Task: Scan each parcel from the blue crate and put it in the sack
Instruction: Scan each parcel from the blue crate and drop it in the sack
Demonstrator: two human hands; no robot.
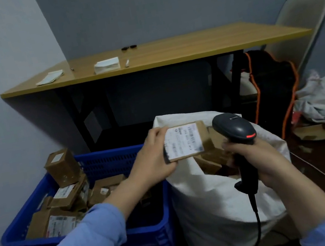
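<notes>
Wooden table (166, 53) behind, left hand (153, 161) gripping labelled parcel (184, 141) (over sack (214, 200)), right hand (256, 156) clutching scanner (234, 129)

Crate (85, 229) left of sack (214, 200); table (167, 57) behind both.

My left hand (153, 161) holds a brown parcel (184, 141) by its left edge, with the white label facing me, above the open white sack (214, 200). My right hand (259, 160) grips the dark scanner (234, 129) just beside the parcel, and a red light shows on it. More parcels lie in the blue crate (150, 233) at the left.
</notes>
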